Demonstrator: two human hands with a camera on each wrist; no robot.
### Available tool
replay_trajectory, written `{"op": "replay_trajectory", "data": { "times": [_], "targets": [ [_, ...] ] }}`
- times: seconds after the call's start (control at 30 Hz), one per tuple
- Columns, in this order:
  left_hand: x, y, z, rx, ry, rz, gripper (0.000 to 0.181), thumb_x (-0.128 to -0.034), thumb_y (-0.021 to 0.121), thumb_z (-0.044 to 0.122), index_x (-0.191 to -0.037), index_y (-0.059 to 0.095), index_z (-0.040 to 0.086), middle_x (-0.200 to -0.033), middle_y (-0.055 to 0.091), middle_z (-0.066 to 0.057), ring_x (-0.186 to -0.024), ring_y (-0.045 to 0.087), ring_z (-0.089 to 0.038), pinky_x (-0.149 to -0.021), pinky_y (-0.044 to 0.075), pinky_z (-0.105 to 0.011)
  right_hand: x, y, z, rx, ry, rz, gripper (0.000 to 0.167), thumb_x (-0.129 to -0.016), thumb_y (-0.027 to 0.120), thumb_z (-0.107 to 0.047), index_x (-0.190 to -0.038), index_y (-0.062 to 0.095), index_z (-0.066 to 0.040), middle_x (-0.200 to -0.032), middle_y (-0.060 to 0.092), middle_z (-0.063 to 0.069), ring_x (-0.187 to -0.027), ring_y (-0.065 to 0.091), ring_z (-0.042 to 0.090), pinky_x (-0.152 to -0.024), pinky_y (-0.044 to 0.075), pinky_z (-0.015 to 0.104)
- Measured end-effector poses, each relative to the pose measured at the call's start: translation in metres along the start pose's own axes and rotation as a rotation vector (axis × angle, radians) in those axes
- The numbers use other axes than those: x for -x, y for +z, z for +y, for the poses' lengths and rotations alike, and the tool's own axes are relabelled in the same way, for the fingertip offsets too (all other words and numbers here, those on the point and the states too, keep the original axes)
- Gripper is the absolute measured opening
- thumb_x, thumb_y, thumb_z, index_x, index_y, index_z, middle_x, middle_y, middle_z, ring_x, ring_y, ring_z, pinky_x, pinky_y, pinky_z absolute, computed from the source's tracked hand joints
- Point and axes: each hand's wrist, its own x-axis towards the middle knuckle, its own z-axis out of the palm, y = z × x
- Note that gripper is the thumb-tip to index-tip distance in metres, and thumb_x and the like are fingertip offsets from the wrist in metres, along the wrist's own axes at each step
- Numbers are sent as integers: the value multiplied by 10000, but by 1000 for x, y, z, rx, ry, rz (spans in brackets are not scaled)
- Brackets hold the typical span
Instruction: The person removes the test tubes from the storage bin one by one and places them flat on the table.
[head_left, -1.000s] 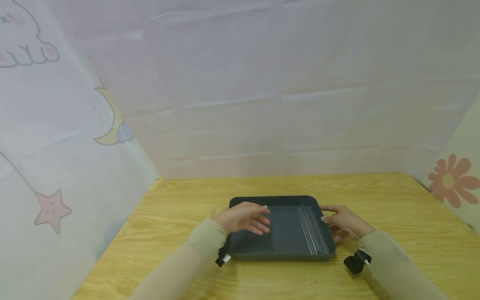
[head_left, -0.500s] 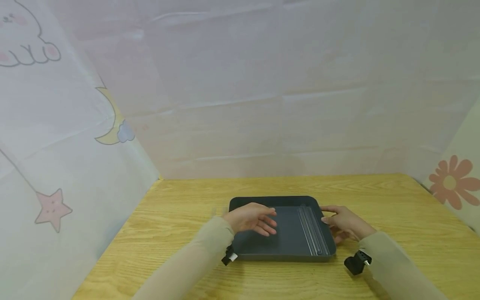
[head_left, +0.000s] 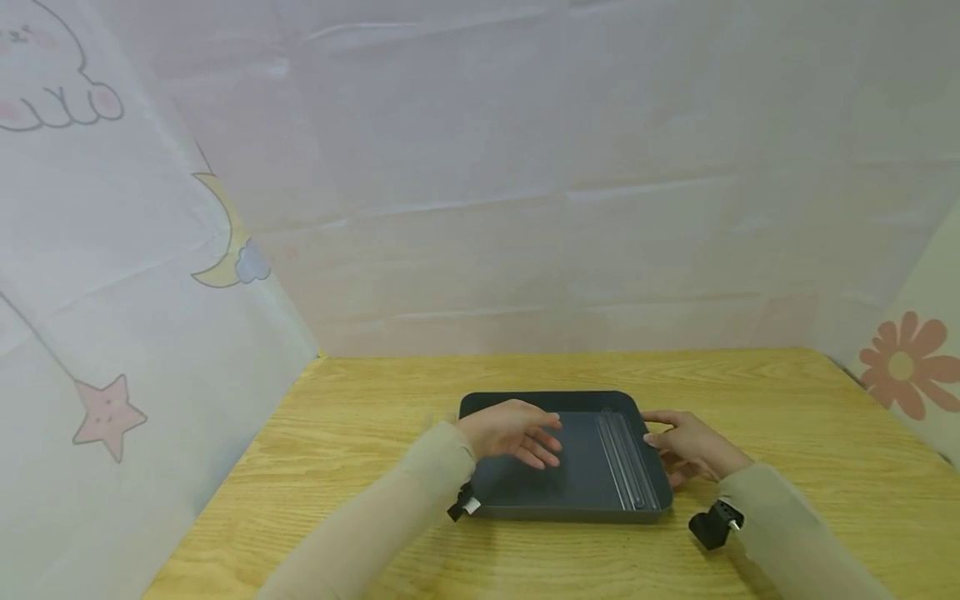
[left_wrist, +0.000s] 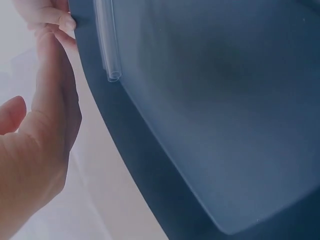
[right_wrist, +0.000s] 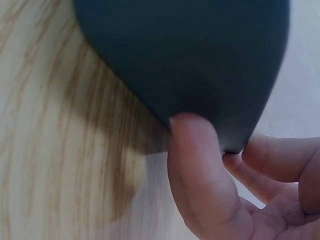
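Observation:
A dark grey rectangular tray (head_left: 577, 450) lies on the wooden table, with clear rod-like pieces (head_left: 626, 458) lengthwise inside its right part. Over the left half of the tray is my left hand (head_left: 513, 433), fingers loosely extended and holding nothing; in the left wrist view the same hand (left_wrist: 45, 120) is beside the tray wall (left_wrist: 125, 145). My right hand (head_left: 686, 446) grips the tray's right side. In the right wrist view, fingers of that hand (right_wrist: 240, 185) pinch the tray's wall (right_wrist: 190, 60) at its lower end.
The wooden table (head_left: 360, 400) extends around the tray. A pale cloth wall (head_left: 450, 167) stands behind it, with printed side cloths at left and right. Something faint and clear (head_left: 431, 423) is by the tray's left side, too indistinct to identify.
My left hand has moved a little to the right over the tray. The right hand and the tray have stayed in place.

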Motion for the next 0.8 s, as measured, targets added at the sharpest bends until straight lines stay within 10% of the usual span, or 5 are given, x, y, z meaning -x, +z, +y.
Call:
{"op": "replay_trajectory", "data": {
  "times": [0.8],
  "targets": [
    [-18, 5, 4, 13, -8, -14, 460, -1049, 473, 249, -1388, 470, -61, -1041, 654, -169, -1010, 661, -362, -807, 576, -401, 4, 3, -1, -7, -5, 20, 542, -1014, 488, -46, -1486, 255, 83, -883, 681, 136, -721, 675, 256, -526, 570, 372]
  ]
}}
